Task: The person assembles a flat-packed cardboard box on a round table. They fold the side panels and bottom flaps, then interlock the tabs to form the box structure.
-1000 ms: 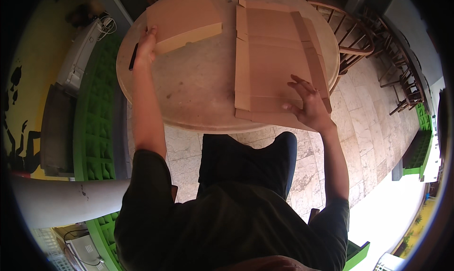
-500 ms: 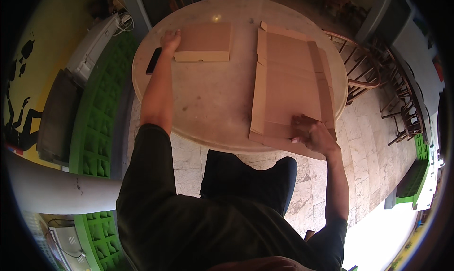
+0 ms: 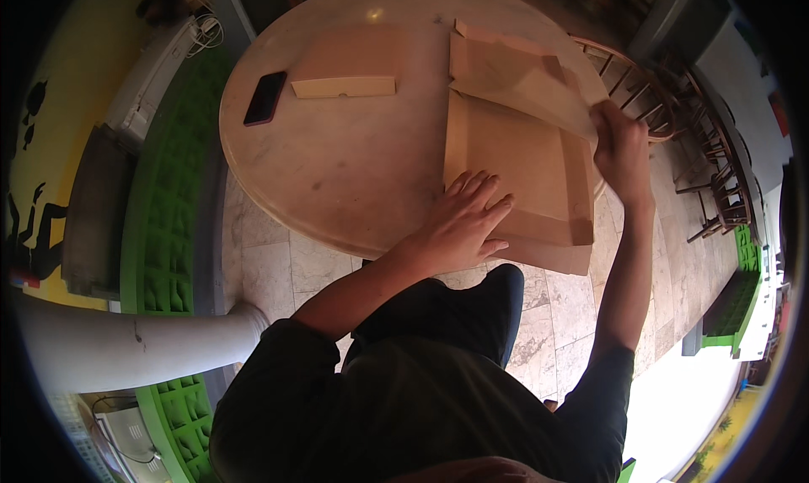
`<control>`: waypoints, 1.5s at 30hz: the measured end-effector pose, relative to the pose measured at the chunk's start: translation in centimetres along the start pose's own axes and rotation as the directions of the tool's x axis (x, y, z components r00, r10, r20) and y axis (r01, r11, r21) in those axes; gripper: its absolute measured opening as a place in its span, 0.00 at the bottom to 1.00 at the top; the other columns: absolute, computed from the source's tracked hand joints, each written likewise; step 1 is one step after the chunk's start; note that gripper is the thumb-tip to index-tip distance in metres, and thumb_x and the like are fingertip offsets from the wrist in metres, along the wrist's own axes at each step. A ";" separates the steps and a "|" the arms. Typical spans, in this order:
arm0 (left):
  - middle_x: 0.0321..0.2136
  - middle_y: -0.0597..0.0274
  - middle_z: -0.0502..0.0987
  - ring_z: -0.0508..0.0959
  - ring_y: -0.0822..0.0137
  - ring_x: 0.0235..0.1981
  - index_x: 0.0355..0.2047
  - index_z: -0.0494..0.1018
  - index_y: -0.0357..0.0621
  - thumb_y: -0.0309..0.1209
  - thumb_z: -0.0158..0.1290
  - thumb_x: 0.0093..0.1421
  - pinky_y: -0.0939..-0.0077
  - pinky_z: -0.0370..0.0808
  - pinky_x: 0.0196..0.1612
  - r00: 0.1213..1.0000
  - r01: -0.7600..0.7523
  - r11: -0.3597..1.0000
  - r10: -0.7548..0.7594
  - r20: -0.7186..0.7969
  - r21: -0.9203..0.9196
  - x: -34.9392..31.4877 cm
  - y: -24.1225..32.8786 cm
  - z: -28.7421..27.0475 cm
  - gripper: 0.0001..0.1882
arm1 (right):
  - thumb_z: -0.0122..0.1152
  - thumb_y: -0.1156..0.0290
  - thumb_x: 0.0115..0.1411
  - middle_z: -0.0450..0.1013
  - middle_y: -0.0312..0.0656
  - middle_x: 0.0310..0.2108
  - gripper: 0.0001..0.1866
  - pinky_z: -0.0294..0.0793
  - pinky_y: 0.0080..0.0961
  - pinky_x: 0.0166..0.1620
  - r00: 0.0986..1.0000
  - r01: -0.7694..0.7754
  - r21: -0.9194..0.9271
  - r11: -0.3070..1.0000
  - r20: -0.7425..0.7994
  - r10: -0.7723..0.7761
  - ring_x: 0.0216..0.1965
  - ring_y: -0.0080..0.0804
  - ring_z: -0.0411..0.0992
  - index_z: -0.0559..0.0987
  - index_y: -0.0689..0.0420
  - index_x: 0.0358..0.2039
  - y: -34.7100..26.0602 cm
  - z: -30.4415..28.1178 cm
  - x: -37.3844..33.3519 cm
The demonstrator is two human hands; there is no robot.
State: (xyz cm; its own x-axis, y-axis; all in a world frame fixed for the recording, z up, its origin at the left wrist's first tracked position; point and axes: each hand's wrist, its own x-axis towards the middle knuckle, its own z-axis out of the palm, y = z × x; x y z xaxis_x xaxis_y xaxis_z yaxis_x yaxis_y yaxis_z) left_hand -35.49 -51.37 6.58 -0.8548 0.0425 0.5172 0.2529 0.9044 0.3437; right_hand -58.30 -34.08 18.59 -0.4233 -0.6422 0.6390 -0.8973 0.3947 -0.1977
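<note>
Your left hand [image 3: 459, 226] is open, fingers spread and palm down over the near left edge of the cardboard [image 3: 527, 159]. Your right hand [image 3: 622, 142] is closed on the right end of its bent-up panel [image 3: 527, 104]. The cardboard lies on the right side of the round desk [image 3: 354, 176], its near end jutting past the rim. Across the desk, on the left, sits a closed box [image 3: 350, 53], with a phone [image 3: 265, 100] just beside it. A chair [image 3: 628, 83] stands beyond the right rim.
</note>
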 end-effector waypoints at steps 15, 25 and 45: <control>0.53 0.47 0.79 0.78 0.49 0.56 0.60 0.75 0.35 0.51 0.55 0.73 0.54 0.75 0.60 0.901 0.434 0.696 -0.338 0.272 -0.572 1.7 -2.4 1.3 0.30 | 0.58 0.88 0.60 0.85 0.45 0.39 0.15 0.84 0.32 0.39 0.762 0.200 -0.442 0.875 -0.491 -0.422 0.36 0.39 0.85 0.85 0.63 0.44 -0.7 -7.8 -0.7; 0.39 0.64 0.79 0.78 0.71 0.37 0.46 0.78 0.40 0.35 0.52 0.74 0.70 0.81 0.43 0.658 0.573 -0.271 -0.411 0.631 -0.774 0.5 1.3 3.2 0.12 | 0.65 0.80 0.55 0.82 0.46 0.45 0.11 0.78 0.44 0.55 0.993 0.102 -0.047 0.994 0.058 -0.100 0.50 0.46 0.80 0.83 0.61 0.41 -9.4 1.0 -18.6; 0.42 0.57 0.83 0.84 0.67 0.39 0.48 0.78 0.36 0.31 0.55 0.74 0.67 0.84 0.45 0.681 0.390 -0.356 -0.509 0.526 -0.850 -2.0 5.3 7.0 0.11 | 0.62 0.83 0.60 0.80 0.44 0.37 0.20 0.70 0.42 0.47 0.999 -0.023 -0.113 0.993 0.045 0.028 0.41 0.46 0.78 0.82 0.60 0.54 -9.6 2.3 -19.9</control>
State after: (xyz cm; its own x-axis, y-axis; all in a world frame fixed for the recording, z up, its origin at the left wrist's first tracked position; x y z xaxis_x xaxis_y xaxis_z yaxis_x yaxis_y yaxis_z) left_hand -35.63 -43.63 1.88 -0.9495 -0.2084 -0.2346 -0.0381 -0.6657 0.7453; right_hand -41.52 -26.63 6.04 -0.4539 -0.6593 0.5994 -0.8674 0.4810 -0.1277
